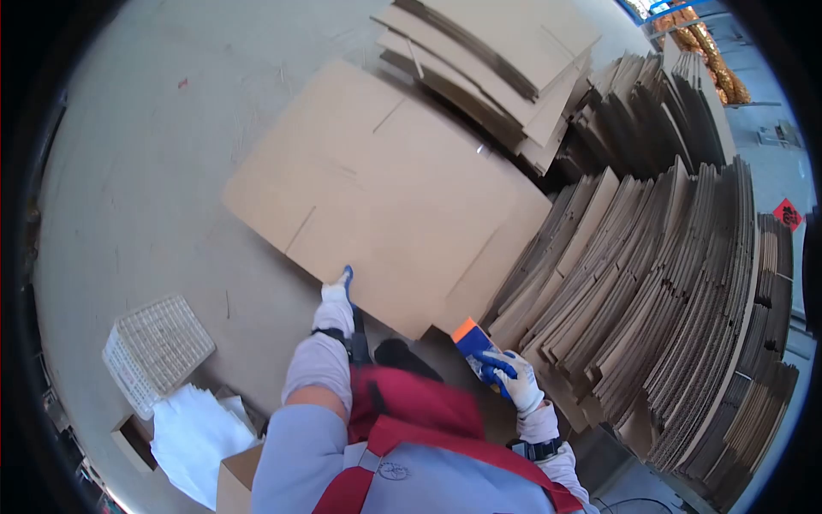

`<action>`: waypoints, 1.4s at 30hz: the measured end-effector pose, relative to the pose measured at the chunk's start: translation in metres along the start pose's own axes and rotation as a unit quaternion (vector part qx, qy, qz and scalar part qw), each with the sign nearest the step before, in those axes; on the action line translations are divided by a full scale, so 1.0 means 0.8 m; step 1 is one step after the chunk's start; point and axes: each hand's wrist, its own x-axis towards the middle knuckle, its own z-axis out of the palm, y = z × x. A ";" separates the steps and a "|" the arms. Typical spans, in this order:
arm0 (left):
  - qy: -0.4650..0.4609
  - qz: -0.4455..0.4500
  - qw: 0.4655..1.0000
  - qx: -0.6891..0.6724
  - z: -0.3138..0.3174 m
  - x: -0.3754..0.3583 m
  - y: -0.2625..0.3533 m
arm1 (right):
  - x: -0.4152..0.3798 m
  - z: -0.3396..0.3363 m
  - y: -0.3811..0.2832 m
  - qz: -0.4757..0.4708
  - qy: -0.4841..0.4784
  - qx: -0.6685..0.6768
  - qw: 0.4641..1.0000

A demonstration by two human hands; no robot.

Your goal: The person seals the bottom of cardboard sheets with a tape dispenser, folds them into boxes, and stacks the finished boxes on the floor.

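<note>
A large flat cardboard sheet (385, 197) with slots cut in it spreads out in front of me, tilted over the floor. My left hand (337, 295), in a white glove with blue fingertips, grips its near edge; the thumb lies on top and the other fingers are hidden below. To the right, my right hand (518, 379), gloved alike, is closed around a blue block-like object with an orange end (470, 339), whose exact kind I cannot make out. That object is close to the sheet's near right corner.
Rows of folded cardboard (634, 291) stand on edge along the right. More flat sheets (514, 51) are piled at the back. On the left floor are a white plastic basket (163, 347), a white sheet or bag (201, 441) and an open carton (237, 480).
</note>
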 end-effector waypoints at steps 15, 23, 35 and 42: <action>-0.285 0.379 0.871 0.130 -0.018 -0.523 0.231 | 0.079 -0.039 -0.193 -0.273 0.131 -0.001 0.953; -0.031 0.856 0.423 0.297 0.067 -0.540 0.328 | 0.047 -0.074 -0.276 -0.215 0.117 -0.183 0.952; -0.232 0.795 0.187 0.529 0.107 -0.533 0.411 | 0.082 -0.141 -0.292 -0.095 0.148 -0.268 0.947; -0.229 0.777 0.105 0.577 0.185 -0.539 0.408 | 0.099 -0.149 -0.295 -0.077 0.134 -0.313 0.937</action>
